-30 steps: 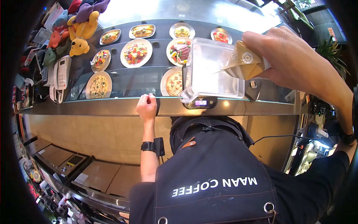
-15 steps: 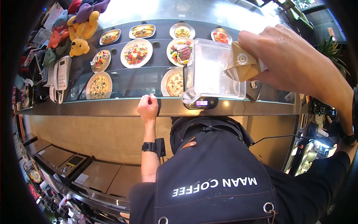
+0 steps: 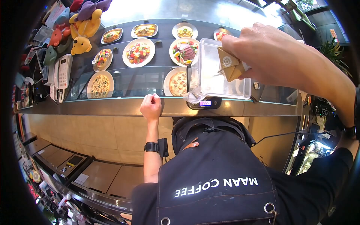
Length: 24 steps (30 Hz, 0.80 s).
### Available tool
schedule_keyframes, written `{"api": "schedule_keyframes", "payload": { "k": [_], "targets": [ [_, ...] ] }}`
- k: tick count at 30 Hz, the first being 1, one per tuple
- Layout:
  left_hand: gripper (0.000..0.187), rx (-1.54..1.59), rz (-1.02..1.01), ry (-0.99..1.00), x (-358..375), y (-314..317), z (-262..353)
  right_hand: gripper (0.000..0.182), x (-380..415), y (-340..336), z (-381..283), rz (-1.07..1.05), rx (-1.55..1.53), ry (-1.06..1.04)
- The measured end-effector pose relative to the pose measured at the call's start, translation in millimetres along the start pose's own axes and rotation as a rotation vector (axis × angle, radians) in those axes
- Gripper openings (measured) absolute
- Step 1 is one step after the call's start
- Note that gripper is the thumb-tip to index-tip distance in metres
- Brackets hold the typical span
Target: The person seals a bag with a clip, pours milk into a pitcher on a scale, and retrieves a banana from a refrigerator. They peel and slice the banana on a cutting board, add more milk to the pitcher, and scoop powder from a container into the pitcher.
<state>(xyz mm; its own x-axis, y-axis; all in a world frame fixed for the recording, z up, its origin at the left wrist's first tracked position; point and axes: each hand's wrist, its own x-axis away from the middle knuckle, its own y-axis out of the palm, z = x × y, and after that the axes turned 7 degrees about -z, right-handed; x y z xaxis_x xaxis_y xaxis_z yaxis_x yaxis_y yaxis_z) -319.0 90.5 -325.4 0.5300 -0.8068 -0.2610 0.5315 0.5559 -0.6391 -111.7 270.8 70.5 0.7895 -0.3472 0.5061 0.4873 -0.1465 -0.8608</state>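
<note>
A clear plastic container (image 3: 210,56) rests on a black digital scale (image 3: 193,105) with a lit display, at the counter's front edge. Above the container's right part, my right hand (image 3: 258,54) grips a tan carton (image 3: 227,62), which is tilted with its folded top toward the container. Whether anything flows from it cannot be made out. My left hand (image 3: 150,107) is curled closed at the counter edge, left of the scale; what it holds, if anything, is hidden.
Plates of food, such as a salad (image 3: 138,53) and a pizza (image 3: 100,85), show beyond the glass edge. At the left are a telephone (image 3: 64,71) and plush toys (image 3: 81,45). Cardboard boxes (image 3: 98,175) lie at the lower left.
The carton and my right hand have shifted slightly left over the container. The view has moved a little. My left hand stays closed at the counter edge.
</note>
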Motion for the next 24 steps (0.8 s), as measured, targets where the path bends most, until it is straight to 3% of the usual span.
{"api": "schedule_keyframes", "payload": {
  "k": [8, 16, 20, 24],
  "targets": [
    [0.027, -0.003, -0.005, -0.009, -0.7, -1.8, 2.3, 0.03, -3.2, -3.7, -2.7, -0.011, -0.033, -0.05],
    [0.029, 0.008, -0.009, -0.018, -1.1, -2.4, 5.8, 0.028, 5.1, 3.2, -1.0, 0.124, 0.01, -0.131],
    [0.03, 0.009, -0.014, -0.011, -0.3, -1.9, 2.9, 0.03, 5.2, -3.1, -13.5, 0.029, 0.054, -0.072],
    [0.026, -0.006, -0.011, 0.0, -0.7, -2.7, 3.9, 0.032, -3.1, -5.8, -16.9, -0.225, 0.049, 0.065]
  ]
}}
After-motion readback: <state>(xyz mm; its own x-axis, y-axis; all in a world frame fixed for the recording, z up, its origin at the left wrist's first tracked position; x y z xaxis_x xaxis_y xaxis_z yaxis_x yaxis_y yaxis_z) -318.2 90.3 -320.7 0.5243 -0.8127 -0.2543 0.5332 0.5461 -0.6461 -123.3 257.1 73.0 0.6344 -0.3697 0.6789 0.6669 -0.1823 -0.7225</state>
